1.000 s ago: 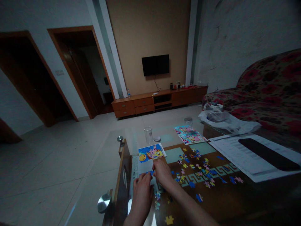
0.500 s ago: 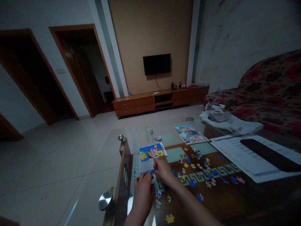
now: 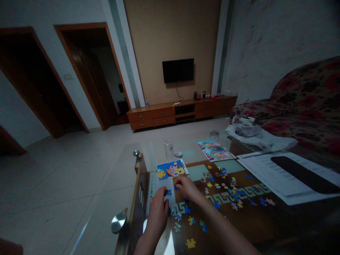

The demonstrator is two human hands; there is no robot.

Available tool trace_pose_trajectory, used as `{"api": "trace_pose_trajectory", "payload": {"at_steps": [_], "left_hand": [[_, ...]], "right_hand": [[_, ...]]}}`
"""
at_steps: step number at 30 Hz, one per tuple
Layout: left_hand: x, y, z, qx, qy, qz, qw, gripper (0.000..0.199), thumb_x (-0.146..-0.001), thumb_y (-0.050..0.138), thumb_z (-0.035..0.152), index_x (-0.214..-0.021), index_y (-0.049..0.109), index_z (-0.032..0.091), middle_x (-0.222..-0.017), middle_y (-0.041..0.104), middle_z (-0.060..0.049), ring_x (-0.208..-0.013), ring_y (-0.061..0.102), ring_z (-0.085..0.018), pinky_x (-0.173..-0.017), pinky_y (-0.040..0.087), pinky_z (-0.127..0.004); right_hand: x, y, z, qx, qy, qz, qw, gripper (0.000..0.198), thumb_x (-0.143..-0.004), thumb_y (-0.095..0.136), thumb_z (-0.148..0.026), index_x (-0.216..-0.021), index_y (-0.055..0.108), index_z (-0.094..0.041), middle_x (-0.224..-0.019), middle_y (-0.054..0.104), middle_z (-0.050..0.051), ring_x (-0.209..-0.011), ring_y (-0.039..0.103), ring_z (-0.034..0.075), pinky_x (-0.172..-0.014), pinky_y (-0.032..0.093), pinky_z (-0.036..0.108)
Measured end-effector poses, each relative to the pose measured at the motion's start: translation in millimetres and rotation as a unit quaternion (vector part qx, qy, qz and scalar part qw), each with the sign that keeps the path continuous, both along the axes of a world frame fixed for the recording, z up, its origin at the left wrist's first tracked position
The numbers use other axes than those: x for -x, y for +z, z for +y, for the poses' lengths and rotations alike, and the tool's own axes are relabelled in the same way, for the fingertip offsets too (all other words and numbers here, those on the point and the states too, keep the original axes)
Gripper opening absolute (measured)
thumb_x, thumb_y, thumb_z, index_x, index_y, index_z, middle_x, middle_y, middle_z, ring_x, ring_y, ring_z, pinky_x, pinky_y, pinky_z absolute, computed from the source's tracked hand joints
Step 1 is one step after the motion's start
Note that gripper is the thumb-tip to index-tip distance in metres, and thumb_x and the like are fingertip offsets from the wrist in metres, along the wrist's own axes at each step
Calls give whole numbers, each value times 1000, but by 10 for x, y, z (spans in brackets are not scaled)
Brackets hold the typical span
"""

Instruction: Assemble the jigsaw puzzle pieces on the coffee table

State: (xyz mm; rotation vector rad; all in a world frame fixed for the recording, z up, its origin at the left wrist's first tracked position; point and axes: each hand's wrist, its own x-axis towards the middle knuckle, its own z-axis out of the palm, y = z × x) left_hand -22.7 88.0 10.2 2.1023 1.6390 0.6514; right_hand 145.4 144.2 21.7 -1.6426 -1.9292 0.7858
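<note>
A pale sheet (image 3: 162, 183) lies on the glass-topped table, just below a cartoon picture card (image 3: 172, 170). My left hand (image 3: 158, 207) rests over the sheet's left side, thumb apart from the bent fingers. By its fingertips lies a blue puzzle piece (image 3: 169, 192). My right hand (image 3: 186, 188) pinches a second blue jigsaw piece (image 3: 175, 188), partly covered by the fingers, at the sheet's right edge. Several loose puzzle pieces (image 3: 233, 189) in blue, yellow and pink spread to the right. Closer to me are a yellow piece (image 3: 190, 243) and a blue one (image 3: 203, 226).
A clear glass (image 3: 168, 149) stands behind the card, a round lid (image 3: 178, 154) beside it. Another glass (image 3: 214, 137) stands at a second picture sheet (image 3: 216, 151). To the right are papers (image 3: 255, 170) under a dark flat object (image 3: 305, 175), and a plastic bag (image 3: 262, 140).
My hands have moved apart: the left has shifted slightly left and nearer to me, the right slightly right. The blue piece between them now shows. The view has tilted a little.
</note>
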Motion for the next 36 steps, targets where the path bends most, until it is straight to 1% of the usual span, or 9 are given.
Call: {"api": "trace_pose_trajectory", "payload": {"at_steps": [5,7,13,16,19,25,30,33,36], "left_hand": [[116,19,69,-21,38,-9,999,35,-84,36,7,-115,52,14,-118,59,-13,-115,53,-23,-98,37,-37],[135,35,68,-24,40,-2,999,34,-84,36,6,-111,53,14,-115,60,-12,-113,53,-24,-97,37,-37],[56,82,-9,-9,10,38,999,46,-77,37,-2,-113,57,19,-119,60,-8,-114,53,-21,-94,36,-33],[18,127,-39,6,5,64,998,48,-75,37,-3,-111,59,20,-117,63,-7,-113,54,-21,-94,35,-32],[3,182,-53,20,6,85,996,46,-76,37,-3,-108,60,21,-114,65,-6,-110,56,-20,-93,34,-31],[-22,225,-64,30,13,106,994,41,-78,38,-1,-108,58,19,-112,66,-6,-109,56,-21,-92,35,-32],[-33,236,-70,29,17,105,994,38,-80,39,1,-107,58,19,-110,66,-6,-108,57,-21,-92,35,-31],[-30,249,-79,32,16,97,995,39,-79,40,0,-108,58,19,-112,66,-6,-110,56,-20,-94,35,-30],[-24,250,-87,34,16,87,995,40,-79,41,0,-110,57,19,-115,65,-5,-111,56,-19,-95,34,-30]], "right_hand": [[-21,-4,-25,16,22,-7,1000,17,-72,61,-5,-77,72,-17,-81,73,5,-74,64,17,-66,43,24],[4,-3,-42,13,21,-19,1000,15,-71,64,-6,-78,73,-17,-79,72,5,-74,63,17,-65,42,25],[211,9,-129,-9,11,-60,998,22,-73,73,-16,-96,73,-16,-100,69,10,-95,61,23,-81,42,29],[287,16,-166,-10,1,-77,997,26,-73,74,-15,-98,72,-15,-109,65,13,-103,59,26,-85,41,32],[303,26,-170,-5,-8,-81,997,26,-72,75,-14,-97,71,-15,-111,63,13,-106,58,26,-86,40,32],[309,0,-130,7,-23,-65,998,24,-68,76,-12,-90,69,-16,-106,65,10,-98,58,23,-81,41,29],[320,-54,-41,21,-30,-39,999,20,-70,68,-5,-86,68,-17,-85,70,3,-79,61,16,-66,39,23],[200,-15,21,19,-47,-37,998,18,-73,62,-3,-84,68,-15,-81,70,4,-75,61,14,-62,37,21],[1,78,22,6,-69,-59,996,17,-73,58,-2,-80,69,-14,-84,71,7,-77,61,17,-63,36,23]]}}
